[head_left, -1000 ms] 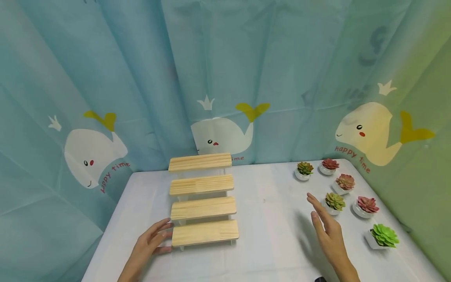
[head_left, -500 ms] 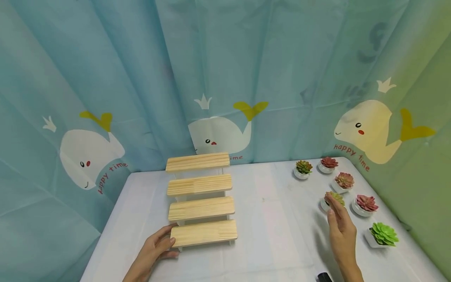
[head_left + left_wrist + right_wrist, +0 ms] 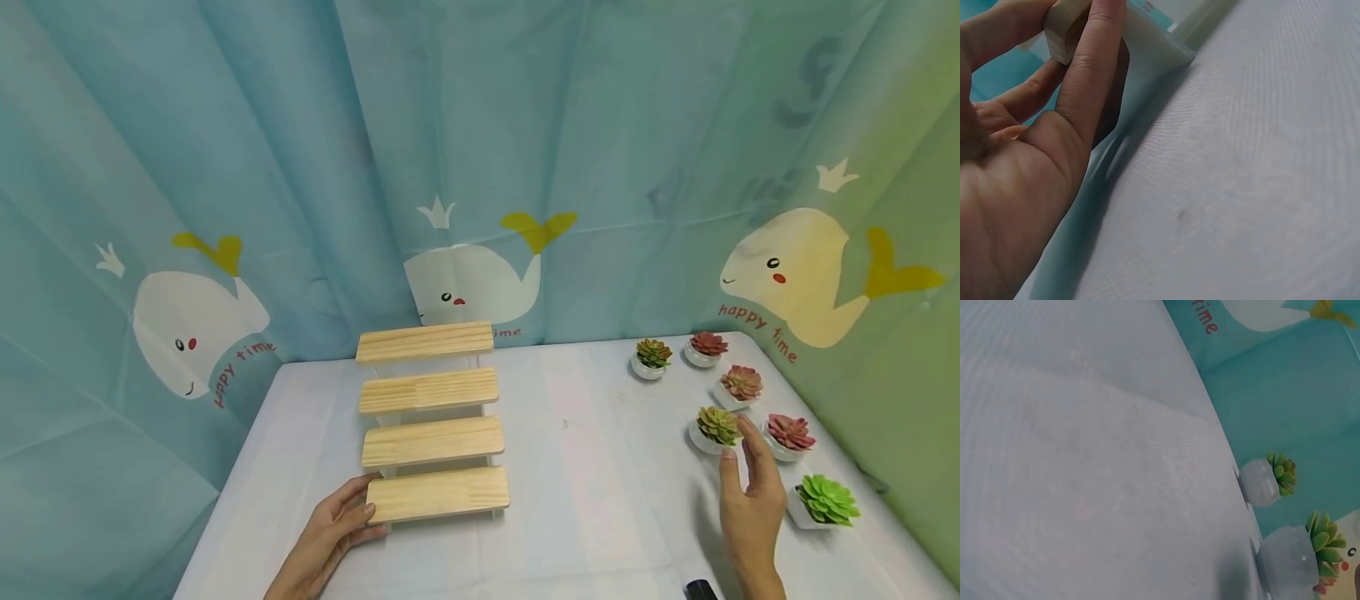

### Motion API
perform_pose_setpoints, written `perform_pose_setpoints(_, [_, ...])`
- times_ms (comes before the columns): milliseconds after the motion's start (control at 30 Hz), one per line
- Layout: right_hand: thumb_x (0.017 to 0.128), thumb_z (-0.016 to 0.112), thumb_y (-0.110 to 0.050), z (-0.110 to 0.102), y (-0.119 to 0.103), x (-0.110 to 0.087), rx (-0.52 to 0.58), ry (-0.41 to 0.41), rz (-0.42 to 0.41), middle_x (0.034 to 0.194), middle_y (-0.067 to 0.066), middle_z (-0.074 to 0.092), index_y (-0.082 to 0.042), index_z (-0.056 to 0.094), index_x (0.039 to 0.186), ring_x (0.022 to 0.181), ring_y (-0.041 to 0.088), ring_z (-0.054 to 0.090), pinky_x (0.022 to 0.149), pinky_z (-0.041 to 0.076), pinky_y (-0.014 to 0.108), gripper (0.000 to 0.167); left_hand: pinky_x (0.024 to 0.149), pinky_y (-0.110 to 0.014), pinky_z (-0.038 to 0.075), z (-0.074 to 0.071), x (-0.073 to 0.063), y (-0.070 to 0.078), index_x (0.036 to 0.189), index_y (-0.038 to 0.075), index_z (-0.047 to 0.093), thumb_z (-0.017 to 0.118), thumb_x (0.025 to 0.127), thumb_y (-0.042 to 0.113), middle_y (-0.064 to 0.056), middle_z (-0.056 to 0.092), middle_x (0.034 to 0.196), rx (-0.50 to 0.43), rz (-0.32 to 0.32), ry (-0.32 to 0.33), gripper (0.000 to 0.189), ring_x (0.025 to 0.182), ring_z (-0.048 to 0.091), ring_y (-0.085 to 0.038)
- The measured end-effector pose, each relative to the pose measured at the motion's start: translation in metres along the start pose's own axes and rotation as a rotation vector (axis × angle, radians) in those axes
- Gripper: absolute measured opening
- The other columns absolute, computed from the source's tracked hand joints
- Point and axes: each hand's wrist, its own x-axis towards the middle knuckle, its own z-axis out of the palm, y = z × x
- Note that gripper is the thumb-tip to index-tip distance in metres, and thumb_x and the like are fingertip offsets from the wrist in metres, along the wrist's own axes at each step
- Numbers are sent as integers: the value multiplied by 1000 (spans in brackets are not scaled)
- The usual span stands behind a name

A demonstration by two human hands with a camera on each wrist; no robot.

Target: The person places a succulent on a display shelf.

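Observation:
A four-tier wooden display stand (image 3: pixel 435 493) with pale plank shelves and white supports stands left of centre in the head view. My left hand (image 3: pixel 330 533) holds the left end of its lowest shelf, thumb at the front. The left wrist view shows the fingers around the end of that plank (image 3: pixel 1063 31). My right hand (image 3: pixel 753 508) hovers with thumb and fingers apart, holding nothing, just in front of a yellow-green potted succulent (image 3: pixel 716 427) in a white pot. The right wrist view has no fingers in it, only two potted succulents (image 3: pixel 1288 559) and the white tabletop.
Around the right hand stand a bright green succulent (image 3: pixel 825 502), a pink-red one (image 3: pixel 790 433) and a dusty pink one (image 3: pixel 742 383). Farther back are a dark red one (image 3: pixel 707 347) and a green-brown one (image 3: pixel 652 357). A blue whale-print curtain (image 3: pixel 615 167) borders the white table (image 3: pixel 585 500).
My right hand has moved right, toward the succulents. The left hand has closed in on the lowest shelf's end and now grips it. The pots and stand keep their places.

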Motion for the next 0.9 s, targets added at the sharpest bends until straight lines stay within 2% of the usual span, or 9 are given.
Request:
perform_pose_setpoints(100, [94,60,17,1,1,0,-38,12,4,152,2,58,1,57,146,143,4,49,119,39,13,54,104,-36,60,-2,0,-2,160,-11,16,50,109,6,9,54,141,-27,18,-25,63,128,61,-9])
perform_pose_setpoints(167, [94,63,15,2,3,1,-49,5,36,156,6,54,0,53,150,145,5,46,120,38,14,59,105,-36,60,-4,0,-3,160,-4,26,49,110,5,10,54,141,-44,27,-39,56,129,60,-8])
perform_pose_setpoints(267, [96,64,9,3,5,2,-30,-33,141,162,11,43,-3,41,158,149,7,38,125,33,15,68,105,-35,60,-6,0,-4,155,11,40,48,110,5,10,54,141,-61,34,-46,46,129,61,-8])
perform_pose_setpoints(367, [98,65,2,4,7,2,-9,-77,263,167,15,30,-7,29,163,154,13,29,128,26,16,75,104,-34,60,-6,1,-5,149,19,46,48,110,4,8,54,141,-72,34,-47,42,128,61,-9])
perform_pose_setpoints(533, [99,66,1,4,9,9,35,-109,415,172,19,19,-9,18,167,159,20,21,130,22,18,84,102,-33,61,-6,1,-6,148,18,44,48,110,4,8,54,141,-73,41,-58,41,127,61,-8])
perform_pose_setpoints(633, [100,66,-3,1,12,13,55,-140,517,175,15,14,-14,13,168,161,17,18,130,20,16,87,102,-33,61,-6,1,-6,148,18,44,48,110,4,6,52,143,-71,37,-48,41,126,61,-9])
perform_pose_setpoints(700, [101,66,-5,-2,14,16,69,-168,571,176,13,10,-16,10,169,162,17,16,130,19,16,89,102,-33,61,-5,1,-5,151,15,43,49,109,5,4,45,148,-68,32,-34,43,128,59,-8])
perform_pose_setpoints(800, [102,66,-9,-6,19,19,47,-226,604,176,14,8,-16,8,169,162,17,15,128,20,14,89,102,-33,61,-4,2,-5,154,9,40,50,109,6,-9,30,158,-62,17,-4,46,129,57,-6])
perform_pose_setpoints(900, [103,66,-11,-10,23,22,-14,-301,576,175,19,12,-16,10,169,161,16,19,126,23,11,87,102,-33,61,-3,2,-6,156,3,35,51,109,7,-21,13,165,-62,9,11,50,130,56,-6])
